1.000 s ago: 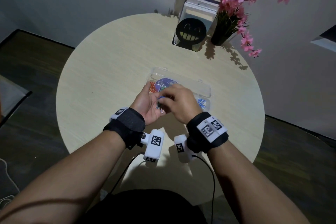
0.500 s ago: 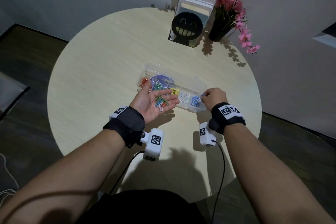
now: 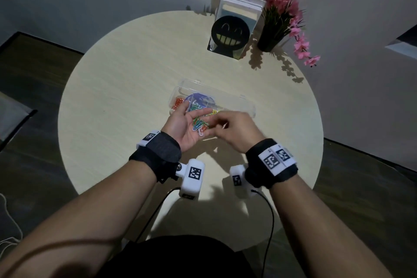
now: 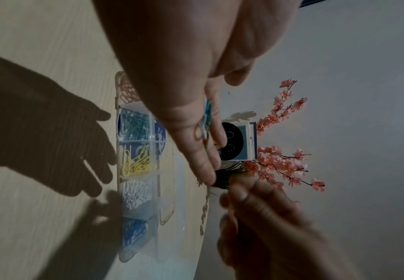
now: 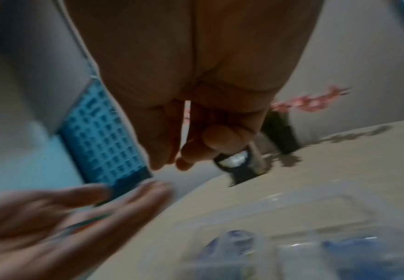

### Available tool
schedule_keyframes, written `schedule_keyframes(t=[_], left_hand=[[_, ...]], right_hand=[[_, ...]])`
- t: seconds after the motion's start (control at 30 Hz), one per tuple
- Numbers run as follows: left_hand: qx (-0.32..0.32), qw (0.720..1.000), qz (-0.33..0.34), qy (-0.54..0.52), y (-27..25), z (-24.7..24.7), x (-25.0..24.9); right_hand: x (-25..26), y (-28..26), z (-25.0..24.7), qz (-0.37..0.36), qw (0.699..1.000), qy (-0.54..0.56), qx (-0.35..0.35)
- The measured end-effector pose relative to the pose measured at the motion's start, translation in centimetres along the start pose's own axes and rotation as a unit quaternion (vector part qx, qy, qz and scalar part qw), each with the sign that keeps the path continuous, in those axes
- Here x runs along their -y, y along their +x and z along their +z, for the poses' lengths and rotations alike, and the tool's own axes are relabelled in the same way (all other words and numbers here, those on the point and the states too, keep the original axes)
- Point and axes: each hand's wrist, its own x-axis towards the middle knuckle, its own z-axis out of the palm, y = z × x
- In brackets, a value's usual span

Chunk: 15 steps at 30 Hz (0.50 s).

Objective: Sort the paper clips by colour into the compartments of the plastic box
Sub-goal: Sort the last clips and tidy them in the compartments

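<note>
My left hand (image 3: 190, 119) lies palm up in front of the clear plastic box (image 3: 228, 97), fingers fairly straight, and carries a small heap of mixed paper clips (image 3: 199, 125). My right hand (image 3: 228, 127) hovers just right of that heap with its fingers curled; I see no clip in it. In the left wrist view the box (image 4: 166, 214) shows separate compartments of green clips (image 4: 134, 123), yellow clips (image 4: 137, 163), white clips (image 4: 136, 195) and blue clips (image 4: 134, 235). Orange clips (image 3: 178, 103) fill the box's left end. The right wrist view is blurred.
The box sits mid-way across a round pale wooden table (image 3: 124, 97). At the table's far side stand a black smiling-face bookend (image 3: 230, 36) with books and a dark vase of pink flowers (image 3: 270, 38). Dark floor surrounds the table.
My right hand has come back left from the blue end of the box to the heap in my left palm. The left hand has stayed put with its clips.
</note>
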Motion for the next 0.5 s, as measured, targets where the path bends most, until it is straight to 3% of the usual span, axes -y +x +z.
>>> schedule_keyframes(t=[0.07,0.3,0.5], left_hand=[[-0.005,1.000,-0.001,0.015,-0.2,0.0,0.0],[-0.005,0.999,-0.005,0.031,-1.1,-0.7,-0.4],[0.011,1.000,0.000,0.002,-1.4,-1.1,-1.2]], right_hand=[[1.2,-0.3,1.3,-0.013,0.998,-0.042,0.039],[3.1,-0.8,2.8,-0.096,0.974,-0.197,0.052],[3.1,-0.7,3.0,-0.081,0.984,-0.158,0.000]])
